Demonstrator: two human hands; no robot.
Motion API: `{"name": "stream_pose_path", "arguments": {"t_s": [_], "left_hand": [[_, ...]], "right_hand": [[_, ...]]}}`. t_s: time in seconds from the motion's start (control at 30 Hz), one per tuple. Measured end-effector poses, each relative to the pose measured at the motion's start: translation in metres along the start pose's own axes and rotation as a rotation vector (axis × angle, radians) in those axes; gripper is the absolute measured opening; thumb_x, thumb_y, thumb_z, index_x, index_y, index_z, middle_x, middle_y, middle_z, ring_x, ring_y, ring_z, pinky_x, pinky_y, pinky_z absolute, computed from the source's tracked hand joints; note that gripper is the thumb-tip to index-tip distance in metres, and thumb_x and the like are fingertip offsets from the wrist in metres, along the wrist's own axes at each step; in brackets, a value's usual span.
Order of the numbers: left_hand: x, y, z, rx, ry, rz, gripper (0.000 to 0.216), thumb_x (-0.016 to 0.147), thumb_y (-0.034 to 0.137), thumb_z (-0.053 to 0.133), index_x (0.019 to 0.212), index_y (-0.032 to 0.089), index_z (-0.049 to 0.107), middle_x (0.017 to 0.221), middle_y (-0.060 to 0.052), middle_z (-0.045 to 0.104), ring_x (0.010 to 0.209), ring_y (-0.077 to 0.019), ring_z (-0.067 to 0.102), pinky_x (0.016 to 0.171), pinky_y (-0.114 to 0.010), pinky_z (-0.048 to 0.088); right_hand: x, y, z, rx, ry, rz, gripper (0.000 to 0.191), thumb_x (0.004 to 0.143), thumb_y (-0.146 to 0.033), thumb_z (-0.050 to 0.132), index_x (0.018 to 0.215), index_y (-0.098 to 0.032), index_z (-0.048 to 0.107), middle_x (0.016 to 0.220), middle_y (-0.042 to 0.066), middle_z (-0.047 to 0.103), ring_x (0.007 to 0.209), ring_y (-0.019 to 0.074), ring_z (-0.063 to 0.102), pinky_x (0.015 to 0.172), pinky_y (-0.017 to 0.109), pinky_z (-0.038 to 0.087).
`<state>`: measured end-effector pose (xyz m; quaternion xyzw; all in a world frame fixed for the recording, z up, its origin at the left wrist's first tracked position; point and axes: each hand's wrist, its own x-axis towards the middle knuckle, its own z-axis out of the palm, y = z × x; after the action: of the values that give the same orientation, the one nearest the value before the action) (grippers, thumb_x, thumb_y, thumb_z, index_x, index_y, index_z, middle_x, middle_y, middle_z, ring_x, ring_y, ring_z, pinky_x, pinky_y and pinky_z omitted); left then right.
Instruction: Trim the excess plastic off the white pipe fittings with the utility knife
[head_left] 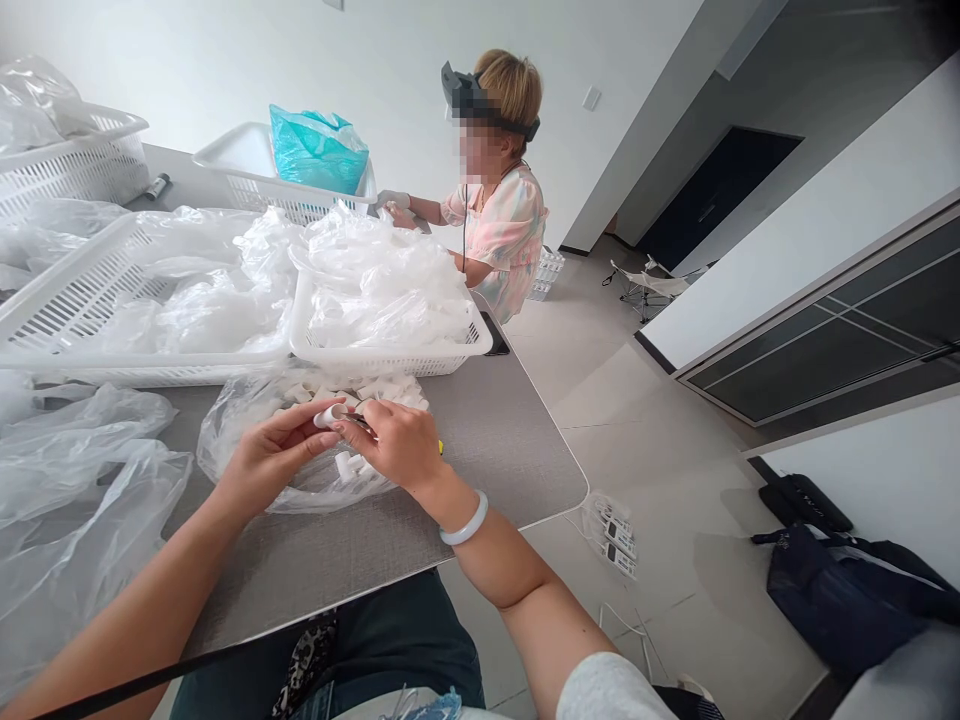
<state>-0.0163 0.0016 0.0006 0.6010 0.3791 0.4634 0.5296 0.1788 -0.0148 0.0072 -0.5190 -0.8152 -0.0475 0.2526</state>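
Between the thumb and fingers of my left hand (274,450) is a short white plastic tube (330,415), its open end facing right. My right hand (397,440) is closed round a slim tool (358,420) with a dark metal front part, which meets the tube's open end. A bit of yellow shows past the right hand, perhaps the tool's other end. Its exact kind is hidden by the fingers. Beneath both hands lies a clear plastic bag (300,497) with several white plastic pieces (349,465) on it.
Behind the hands stand a large white basket (150,362) and a smaller white basket (390,355), both full of clear bags. Loose plastic bags (90,480) lie left. A co-worker (502,220) sits beyond the table corner, near a basket holding a turquoise bag (319,150). Power strips (619,545) lie on the floor.
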Motion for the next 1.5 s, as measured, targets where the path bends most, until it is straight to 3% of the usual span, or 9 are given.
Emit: {"name": "stream_pose_path", "arguments": {"t_s": [0.2, 0.37, 0.5, 0.77, 1.0, 1.13, 1.33, 1.5], "left_hand": [[0.002, -0.003, -0.003, -0.007, 0.055, -0.055, 0.046, 0.074, 0.061, 0.089, 0.104, 0.025, 0.088, 0.077, -0.007, 0.077, 0.072, -0.022, 0.067, 0.068, -0.031, 0.059], [0.002, -0.006, -0.003, 0.024, 0.065, -0.047, 0.053, 0.077, 0.063, 0.084, 0.114, 0.025, 0.085, 0.074, -0.005, 0.074, 0.069, -0.0213, 0.065, 0.068, -0.033, 0.058], [0.001, -0.006, -0.004, 0.094, 0.087, -0.051, 0.056, 0.075, 0.066, 0.086, 0.109, 0.022, 0.086, 0.074, -0.005, 0.075, 0.07, -0.02, 0.061, 0.065, -0.032, 0.053], [0.002, 0.01, 0.006, -0.153, 0.076, -0.085, 0.05, 0.065, 0.062, 0.096, 0.094, 0.022, 0.089, 0.103, -0.014, 0.084, 0.076, -0.0202, 0.067, 0.067, -0.03, 0.059], [0.002, 0.013, 0.007, -0.231, 0.118, -0.102, 0.041, 0.062, 0.058, 0.099, 0.086, 0.026, 0.089, 0.098, -0.011, 0.084, 0.088, -0.0254, 0.074, 0.074, -0.032, 0.064], [0.001, 0.007, 0.006, -0.239, 0.138, -0.135, 0.041, 0.062, 0.056, 0.1, 0.088, 0.027, 0.088, 0.106, -0.011, 0.084, 0.098, -0.0294, 0.075, 0.079, -0.035, 0.065], [0.002, 0.006, 0.008, -0.286, 0.173, -0.102, 0.034, 0.058, 0.048, 0.103, 0.08, 0.028, 0.087, 0.103, -0.006, 0.084, 0.101, -0.0261, 0.074, 0.08, -0.031, 0.064], [0.003, 0.01, 0.007, -0.304, 0.124, -0.127, 0.045, 0.06, 0.044, 0.103, 0.099, 0.029, 0.088, 0.1, -0.005, 0.083, 0.09, -0.0202, 0.073, 0.079, -0.027, 0.062]], "right_hand": [[0.001, -0.001, -0.004, 0.013, -0.071, 0.036, 0.057, 0.111, -0.06, 0.044, 0.079, -0.019, 0.067, 0.065, 0.002, 0.065, 0.058, 0.0117, 0.06, 0.05, 0.022, 0.032], [0.002, -0.003, -0.006, -0.018, -0.097, 0.056, 0.053, 0.11, -0.06, 0.048, 0.082, -0.02, 0.068, 0.067, 0.002, 0.067, 0.061, 0.0128, 0.062, 0.052, 0.022, 0.034], [0.002, -0.001, -0.004, -0.051, -0.075, 0.029, 0.058, 0.11, -0.064, 0.045, 0.08, -0.019, 0.066, 0.062, 0.0, 0.063, 0.055, 0.0116, 0.059, 0.049, 0.022, 0.033], [0.0, -0.003, -0.002, -0.043, -0.038, 0.024, 0.05, 0.109, -0.058, 0.052, 0.08, -0.02, 0.067, 0.064, 0.001, 0.063, 0.059, 0.0126, 0.06, 0.05, 0.022, 0.036], [-0.001, -0.003, -0.001, -0.036, -0.089, -0.013, 0.044, 0.111, -0.049, 0.053, 0.081, -0.021, 0.067, 0.065, 0.0, 0.063, 0.06, 0.0132, 0.059, 0.056, 0.022, 0.039], [-0.001, -0.003, 0.0, -0.045, -0.054, 0.012, 0.049, 0.109, -0.057, 0.053, 0.08, -0.019, 0.065, 0.063, 0.0, 0.06, 0.057, 0.0118, 0.056, 0.052, 0.022, 0.035], [0.0, -0.005, -0.001, -0.059, -0.047, -0.011, 0.045, 0.109, -0.051, 0.057, 0.076, -0.021, 0.062, 0.061, -0.001, 0.059, 0.057, 0.0123, 0.057, 0.054, 0.022, 0.037], [-0.001, -0.004, 0.0, -0.063, -0.023, 0.012, 0.048, 0.11, -0.055, 0.052, 0.079, -0.02, 0.062, 0.067, 0.002, 0.065, 0.06, 0.0129, 0.062, 0.052, 0.022, 0.035]]}}
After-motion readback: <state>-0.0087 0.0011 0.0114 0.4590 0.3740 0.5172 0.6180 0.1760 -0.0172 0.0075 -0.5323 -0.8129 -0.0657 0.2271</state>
